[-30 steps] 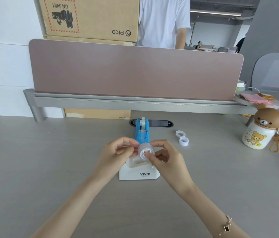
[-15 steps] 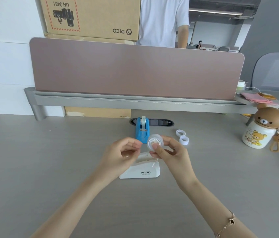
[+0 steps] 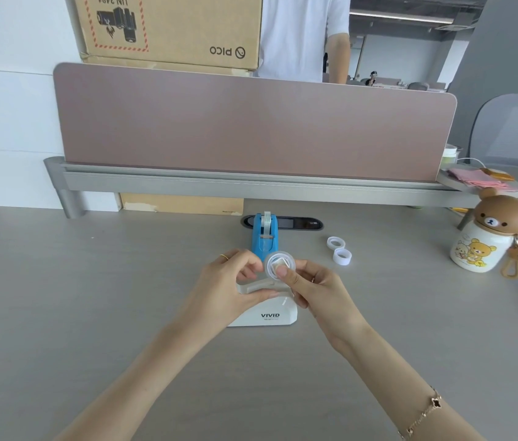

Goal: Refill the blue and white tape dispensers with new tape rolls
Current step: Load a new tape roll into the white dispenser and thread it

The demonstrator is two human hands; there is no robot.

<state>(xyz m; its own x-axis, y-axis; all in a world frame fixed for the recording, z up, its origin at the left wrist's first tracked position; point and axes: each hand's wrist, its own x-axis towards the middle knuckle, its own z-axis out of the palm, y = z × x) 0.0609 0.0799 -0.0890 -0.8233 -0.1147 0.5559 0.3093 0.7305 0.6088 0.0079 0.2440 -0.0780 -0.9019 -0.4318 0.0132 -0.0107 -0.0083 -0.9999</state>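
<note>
At the far left, a grey metal rail (image 3: 187, 183) is carried across the back of the grey desk (image 3: 60, 313), with a pink divider panel (image 3: 251, 122) standing on it and a cardboard box (image 3: 168, 27) marked PICO seen above. A person in a white shirt (image 3: 299, 33) is seen behind the panel.

Near the desk's middle, the left hand (image 3: 226, 281) is held with its fingers curled together, the fingertips pinched at the left edge of a clear tape roll (image 3: 278, 265); a ring is worn on 1 finger. The roll is held just above the white tape dispenser (image 3: 267, 313), which is marked VIVID and rests on the desk beneath both hands. Whether the roll touches the dispenser cannot be told. Behind the hands, the blue tape dispenser (image 3: 264, 237) stands upright on the desk, with a roll already seated in it, in front of a dark cable slot (image 3: 299, 223).

The right hand (image 3: 315, 288) is clamped on the same roll, its thumb pressed against the roll's open face and its fingers curled behind. A bracelet (image 3: 423, 415) is worn on the right wrist.

Further right, 2 empty white tape cores (image 3: 339, 249) lie touching each other on the desk, well apart from the dispensers. At the far right, a bear-lidded bottle (image 3: 487, 237) stands near a grey chair (image 3: 512, 132).
</note>
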